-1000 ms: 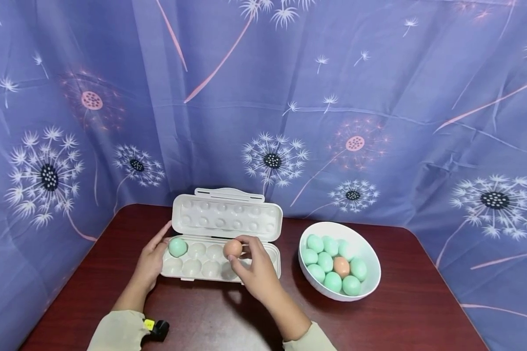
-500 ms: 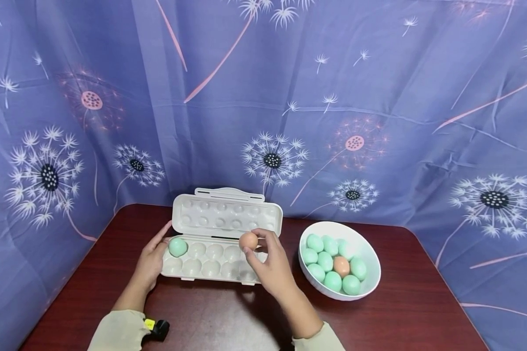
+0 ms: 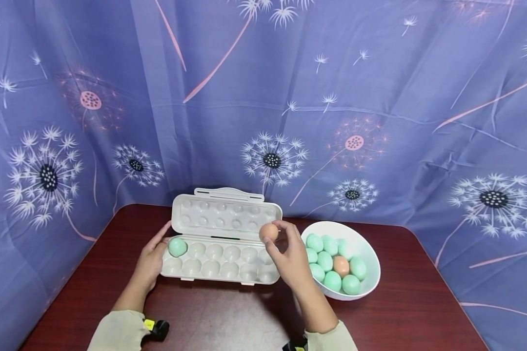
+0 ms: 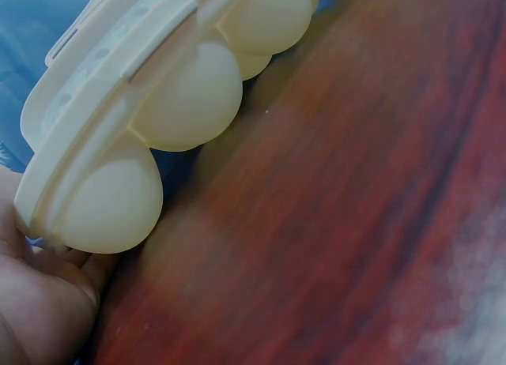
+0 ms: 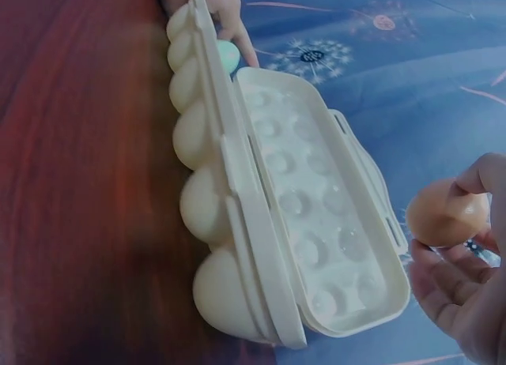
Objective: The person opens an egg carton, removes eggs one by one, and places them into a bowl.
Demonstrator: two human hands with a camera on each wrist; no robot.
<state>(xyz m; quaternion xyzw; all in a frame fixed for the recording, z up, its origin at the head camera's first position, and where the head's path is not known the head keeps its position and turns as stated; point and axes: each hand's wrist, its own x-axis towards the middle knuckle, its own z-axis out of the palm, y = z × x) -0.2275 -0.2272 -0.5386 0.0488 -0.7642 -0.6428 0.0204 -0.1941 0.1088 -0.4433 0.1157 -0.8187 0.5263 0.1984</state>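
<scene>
My right hand (image 3: 292, 256) pinches a brown egg (image 3: 269, 232) between thumb and fingers. In the head view the egg overlaps the right end of the raised lid (image 3: 228, 214) of a white plastic egg carton (image 3: 219, 258). The right wrist view shows the brown egg (image 5: 447, 213) off the lid's outer side, thumb on top and fingers below. My left hand (image 3: 149, 258) rests against the carton's left end, its fingers stretched along the side. A mint-green egg (image 3: 177, 247) sits in the back-left cup; the other cups hold nothing.
A white bowl (image 3: 371, 285) right of the carton holds several mint-green eggs (image 3: 351, 285) and one brown egg (image 3: 341, 266). Both stand on a dark red wooden table (image 3: 211, 312). A blue dandelion-print curtain (image 3: 215, 126) hangs close behind and beside the table.
My right hand has carried the brown egg rightward and slightly up, from over the carton's cups to the lid's right end. The left hand and carton have stayed put.
</scene>
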